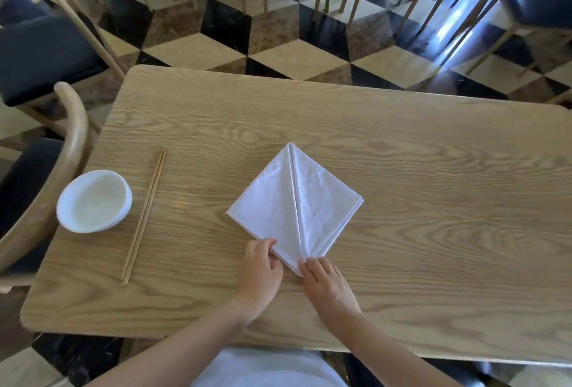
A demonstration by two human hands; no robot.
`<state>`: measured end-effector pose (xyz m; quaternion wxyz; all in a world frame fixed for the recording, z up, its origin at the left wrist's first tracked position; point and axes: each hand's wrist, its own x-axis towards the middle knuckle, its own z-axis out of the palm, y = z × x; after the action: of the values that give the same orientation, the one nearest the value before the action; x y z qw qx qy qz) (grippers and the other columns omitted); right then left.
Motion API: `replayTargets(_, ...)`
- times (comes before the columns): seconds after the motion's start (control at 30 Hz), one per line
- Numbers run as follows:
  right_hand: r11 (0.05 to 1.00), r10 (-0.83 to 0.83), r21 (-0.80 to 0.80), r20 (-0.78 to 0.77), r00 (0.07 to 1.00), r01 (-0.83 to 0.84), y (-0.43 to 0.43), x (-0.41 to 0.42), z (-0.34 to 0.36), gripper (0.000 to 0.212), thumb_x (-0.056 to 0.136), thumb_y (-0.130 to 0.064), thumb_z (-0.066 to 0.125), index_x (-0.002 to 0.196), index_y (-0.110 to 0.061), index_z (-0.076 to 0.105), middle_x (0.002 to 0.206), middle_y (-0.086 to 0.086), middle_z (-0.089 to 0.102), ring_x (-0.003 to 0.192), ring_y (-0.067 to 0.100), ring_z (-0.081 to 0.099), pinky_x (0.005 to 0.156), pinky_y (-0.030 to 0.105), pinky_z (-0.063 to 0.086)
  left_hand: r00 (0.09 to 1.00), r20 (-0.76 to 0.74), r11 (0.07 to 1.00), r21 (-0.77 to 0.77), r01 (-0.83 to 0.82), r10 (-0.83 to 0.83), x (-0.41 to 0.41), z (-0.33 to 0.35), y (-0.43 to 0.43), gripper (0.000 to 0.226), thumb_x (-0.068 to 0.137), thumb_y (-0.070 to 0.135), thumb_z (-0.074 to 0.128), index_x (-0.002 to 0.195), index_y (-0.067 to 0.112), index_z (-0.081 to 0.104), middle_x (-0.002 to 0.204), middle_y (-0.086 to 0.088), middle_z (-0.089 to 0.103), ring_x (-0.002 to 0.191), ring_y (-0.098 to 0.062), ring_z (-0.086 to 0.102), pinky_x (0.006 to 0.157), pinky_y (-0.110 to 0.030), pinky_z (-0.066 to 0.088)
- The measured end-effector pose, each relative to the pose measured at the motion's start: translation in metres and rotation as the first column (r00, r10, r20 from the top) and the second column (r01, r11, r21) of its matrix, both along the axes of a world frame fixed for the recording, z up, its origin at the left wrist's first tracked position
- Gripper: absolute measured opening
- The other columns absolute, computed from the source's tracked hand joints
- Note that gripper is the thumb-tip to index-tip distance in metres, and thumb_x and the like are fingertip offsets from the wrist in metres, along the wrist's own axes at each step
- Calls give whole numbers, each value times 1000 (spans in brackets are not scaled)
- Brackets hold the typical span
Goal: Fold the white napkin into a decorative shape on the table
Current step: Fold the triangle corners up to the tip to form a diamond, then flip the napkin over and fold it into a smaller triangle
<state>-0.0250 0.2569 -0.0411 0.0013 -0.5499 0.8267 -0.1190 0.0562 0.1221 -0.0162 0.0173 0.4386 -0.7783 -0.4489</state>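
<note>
Both hands meet at the near tip of the white napkin (pixel 294 210), left hand (pixel 261 275) pinching its lower-left edge, right hand (pixel 328 286) fingertips pressing the corner flat on the table (pixel 433 232).

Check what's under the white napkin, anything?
Only the wooden table shows around the white napkin, which lies flat in a diamond of stacked layers. Nothing bulges through. Left hand and right hand cover its near corner.
</note>
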Motion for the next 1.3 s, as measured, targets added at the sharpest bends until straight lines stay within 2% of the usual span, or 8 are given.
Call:
replayTargets(0.1,1000,-5,-3,83,997,5,-8,-8,9,30,51,10,71,72,-12,64,66,1,56,58,19,54,52,28,50,947,37,848,-436,302,-318,8,1,-1,45,64,-5,67,105,12,63,104,-9,56,95,-26,56,83,-34,48)
replayTargets(0.2,997,-29,-68,235,972,47,-14,-17,25,20,60,8,72,71,-9,66,64,4,58,57,22,57,49,30,50,868,80,681,-585,440,-491,4,4,-6,40,52,5,79,87,19,68,94,-1,65,94,-21,59,87,-32,40)
replayTargets(0.37,971,-84,-183,353,932,157,-22,-28,65,18,71,6,67,84,-6,67,74,5,60,68,22,58,60,28,47,859,-137,790,-484,377,-494,-23,25,-19,16,68,3,78,73,14,68,66,0,64,63,-20,61,62,-33,50)
replayTargets(0.77,960,-42,-263,205,978,97,-64,-77,132,28,73,0,71,100,-5,62,88,7,59,83,25,54,80,24,40,838,-287,829,-474,296,-464,-84,101,-67,11,84,9,61,86,14,71,75,2,67,67,-8,51,61,-21,36)
replayTargets(0.9,936,-67,-323,218,974,137,-67,-81,140,9,82,1,66,90,-3,68,80,8,63,74,26,57,65,32,49,848,-244,840,-418,346,-471,-84,107,-72,9,87,23,62,85,21,70,69,12,56,65,-9,52,58,-24,37)
replayTargets(1.0,926,-115,-285,414,903,249,-72,-94,157,10,83,-6,65,92,-9,69,86,5,65,73,20,56,66,24,45,840,-262,851,-380,364,-476,-84,118,-76,10,87,27,63,87,19,70,71,7,59,67,-14,54,62,-30,41)
replayTargets(1.13,924,-123,-287,406,906,254,-85,-123,201,11,78,-4,68,87,-9,70,78,3,66,67,14,52,59,13,36,787,-330,849,-297,437,-521,-90,147,-95,15,83,24,65,81,10,64,65,-5,58,60,-10,48,58,-22,34)
replayTargets(1.3,958,-128,-176,443,887,227,-92,-148,253,7,81,-15,67,87,-13,71,76,1,68,72,14,59,66,22,45,826,-95,789,-374,488,-555,-79,158,-117,38,78,16,67,58,27,36,53,11,33,48,-4,33,45,-19,23)
